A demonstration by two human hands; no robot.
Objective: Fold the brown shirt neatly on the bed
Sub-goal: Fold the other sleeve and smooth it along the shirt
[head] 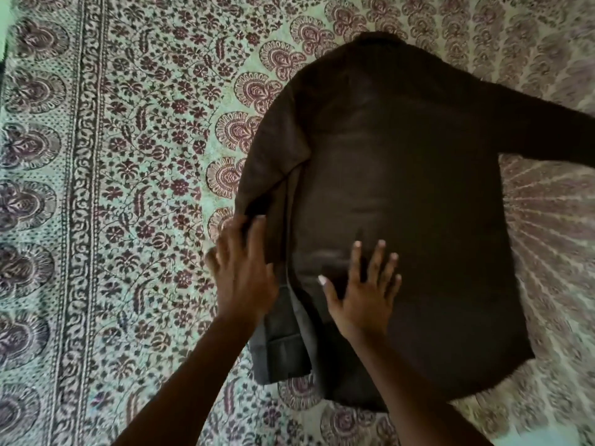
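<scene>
A: status on hands?

B: right hand (363, 291) flat on the brown shirt (402, 220), palm down, fingers straight and fanned, thumb out toward the left. It sits on the lower left part of the shirt body. Forearm comes in from the bottom edge, angled up and left.

A: left?

B: left hand (244, 272) is on the shirt's left edge, over the folded-in sleeve (277, 175). Palm down, fingers extended and pointing away from the person, tips on the dark cloth; nothing looks pinched. Thumb side hangs off over the bedsheet (128, 188). Some motion blur there, so exact finger contact is soft.

A: shirt position?

B: lying flat on the bed, back side up, collar end far from the person, hem near. Left sleeve is folded down along the left side, its cuff (283, 355) lying near the hem corner, lighter grey-brown than the rest. Right sleeve (547, 133) is stretched out to the right and runs off frame.

A: any labels, text, brand?

B: none readable. Shirt surface is plain dark brown. The bedsheet is a floral block print in maroon and dark tones on pale green, with a banded border running down the left side; no writing on it.
</scene>
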